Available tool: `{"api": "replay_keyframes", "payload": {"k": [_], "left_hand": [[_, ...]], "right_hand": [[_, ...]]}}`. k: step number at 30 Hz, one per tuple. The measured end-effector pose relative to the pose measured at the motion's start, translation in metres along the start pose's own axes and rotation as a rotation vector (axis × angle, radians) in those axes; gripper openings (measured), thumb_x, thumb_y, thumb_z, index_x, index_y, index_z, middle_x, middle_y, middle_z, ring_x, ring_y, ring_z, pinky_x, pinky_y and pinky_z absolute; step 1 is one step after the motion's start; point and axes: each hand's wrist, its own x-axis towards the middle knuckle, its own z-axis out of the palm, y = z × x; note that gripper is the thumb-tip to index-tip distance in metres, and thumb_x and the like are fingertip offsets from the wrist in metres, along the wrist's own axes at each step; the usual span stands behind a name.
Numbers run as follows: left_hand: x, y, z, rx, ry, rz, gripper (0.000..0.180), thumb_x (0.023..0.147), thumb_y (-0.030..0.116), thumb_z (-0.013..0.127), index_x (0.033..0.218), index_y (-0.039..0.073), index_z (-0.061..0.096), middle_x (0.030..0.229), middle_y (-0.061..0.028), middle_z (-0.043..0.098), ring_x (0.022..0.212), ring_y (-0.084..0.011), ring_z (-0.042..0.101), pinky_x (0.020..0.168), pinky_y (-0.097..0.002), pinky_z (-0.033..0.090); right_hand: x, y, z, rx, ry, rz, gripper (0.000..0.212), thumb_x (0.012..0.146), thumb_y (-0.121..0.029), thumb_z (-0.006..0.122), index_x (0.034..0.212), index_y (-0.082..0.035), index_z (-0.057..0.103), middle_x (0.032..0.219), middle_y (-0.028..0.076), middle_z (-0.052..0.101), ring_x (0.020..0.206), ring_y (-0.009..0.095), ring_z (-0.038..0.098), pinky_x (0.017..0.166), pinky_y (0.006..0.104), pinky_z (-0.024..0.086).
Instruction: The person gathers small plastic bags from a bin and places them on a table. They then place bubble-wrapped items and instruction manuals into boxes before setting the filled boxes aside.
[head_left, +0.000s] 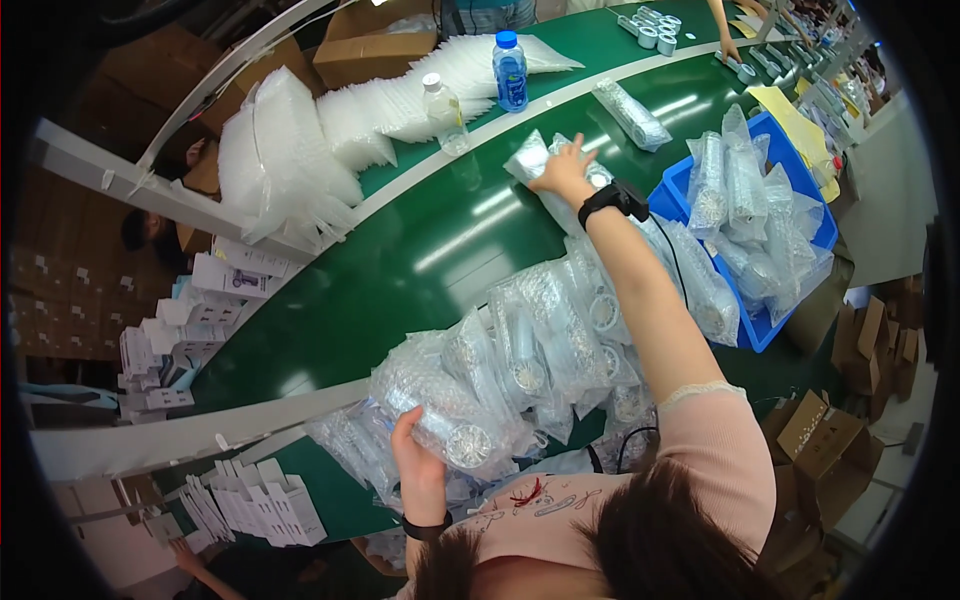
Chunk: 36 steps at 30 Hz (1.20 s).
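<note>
My right hand (567, 172) reaches far across the green belt (400, 270), its fingers spread over a bubble-wrapped package (530, 158). Whether the fingertips press on the wrap cannot be made out. Close to my body, my left hand (418, 465) is curled against the near-left end of a heap of bubble-wrapped packages, holding one bubble-wrapped package (465, 425) with a round, grille-like end. Some of its fingers are hidden by the wrap. The heap of wrapped packages (525, 345) runs along the belt's near edge, under my right forearm. Another wrapped package (632, 115) lies alone farther off.
A blue crate (825, 225) of wrapped packages stands at the right. Bubble bags (375, 115) are stacked beyond the belt, beside a blue-capped bottle (510, 75) and a white-capped bottle (445, 115). White boxes (255, 500) stand lower left. Another person's hand (729, 50) is at the far right.
</note>
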Motion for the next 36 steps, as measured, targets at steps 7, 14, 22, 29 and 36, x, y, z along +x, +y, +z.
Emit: {"api": "replay_keyframes", "payload": {"k": [7, 14, 22, 29, 36], "left_hand": [[-0.002, -0.005, 0.006, 0.007, 0.006, -0.024, 0.046, 0.071, 0.009, 0.051, 0.116, 0.001, 0.044, 0.112, -0.0127, 0.051, 0.103, -0.0303, 0.049, 0.091, -0.0425, 0.038], [-0.001, -0.007, 0.033, 0.146, -0.096, -0.117, 0.047, 0.071, 0.009, 0.050, 0.116, 0.001, 0.043, 0.113, -0.0136, 0.051, 0.103, -0.0310, 0.049, 0.091, -0.0434, 0.038], [-0.025, 0.005, 0.057, 0.202, -0.251, -0.075, 0.047, 0.072, 0.009, 0.051, 0.117, 0.000, 0.042, 0.113, -0.0153, 0.051, 0.104, -0.0315, 0.049, 0.091, -0.0441, 0.038], [-0.045, -0.003, 0.021, 0.118, -0.221, -0.058, 0.046, 0.073, 0.006, 0.049, 0.118, 0.000, 0.041, 0.113, -0.0150, 0.051, 0.105, -0.0304, 0.049, 0.091, -0.0426, 0.038], [-0.059, -0.011, -0.021, 0.076, -0.141, 0.015, 0.038, 0.074, 0.005, 0.051, 0.111, 0.001, 0.047, 0.106, -0.0121, 0.055, 0.099, -0.0268, 0.053, 0.089, -0.0387, 0.041]], "right_hand": [[0.017, 0.017, 0.020, 0.160, -0.267, 0.084, 0.074, 0.054, -0.055, 0.065, 0.113, -0.012, 0.056, 0.125, 0.022, 0.039, 0.115, 0.042, 0.035, 0.093, 0.0592, 0.021], [-0.029, 0.034, -0.077, 0.397, -0.062, -0.196, 0.063, 0.053, -0.054, 0.060, 0.102, -0.014, 0.062, 0.106, 0.022, 0.046, 0.102, 0.040, 0.044, 0.085, 0.0520, 0.033], [-0.173, 0.213, -0.233, 0.196, 0.330, 0.208, 0.054, 0.057, -0.042, 0.064, 0.098, -0.008, 0.061, 0.099, 0.018, 0.053, 0.093, 0.030, 0.053, 0.080, 0.0399, 0.043], [-0.169, 0.464, -0.064, 0.296, -0.031, 0.545, 0.066, 0.072, -0.053, 0.053, 0.116, -0.003, 0.051, 0.121, 0.017, 0.047, 0.111, 0.029, 0.046, 0.093, 0.0375, 0.034], [-0.093, 0.507, -0.062, -0.192, 0.069, 0.608, 0.070, 0.070, -0.054, 0.055, 0.110, 0.003, 0.053, 0.111, 0.023, 0.053, 0.108, 0.034, 0.047, 0.092, 0.0398, 0.035]]}}
